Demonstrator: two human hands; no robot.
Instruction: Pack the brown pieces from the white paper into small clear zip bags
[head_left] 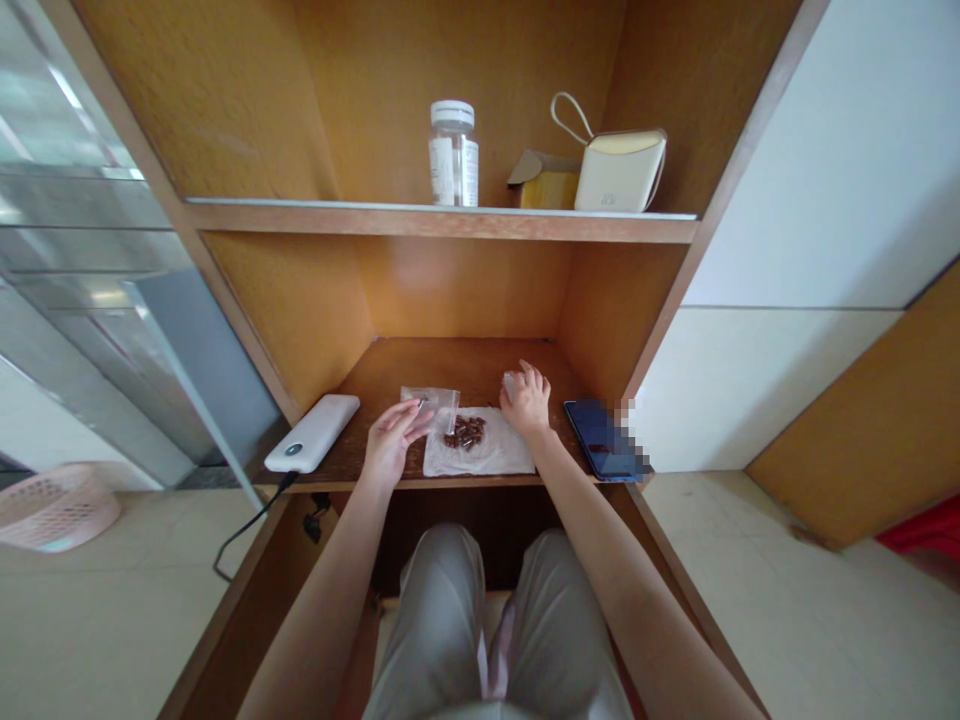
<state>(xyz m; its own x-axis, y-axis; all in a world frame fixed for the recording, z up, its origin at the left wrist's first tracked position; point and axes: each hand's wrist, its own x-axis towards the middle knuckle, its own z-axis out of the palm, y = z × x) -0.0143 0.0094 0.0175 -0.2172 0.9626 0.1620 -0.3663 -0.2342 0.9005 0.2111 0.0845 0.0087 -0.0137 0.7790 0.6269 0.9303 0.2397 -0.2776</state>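
My left hand [394, 435] is closed on a small clear plastic bag [442, 400], pinching its near edge between thumb and fingers. Between the hands lies a white paper sheet or tissue [510, 450] with a heap of shiny reddish-brown capsules [465, 432] on its left part. My right hand [529, 398] hovers over the sheet's far right corner with its fingers curled. A small whitish translucent piece [510, 384] shows at its thumb side; I cannot make out what it is.
A white power bank [313, 435] with a black cable lies at the left, a dark phone [606, 440] at the right. On the upper shelf stand a clear bottle [454, 160], a yellow box [550, 185] and a cream pouch-like case [621, 172]. A drawer juts out below.
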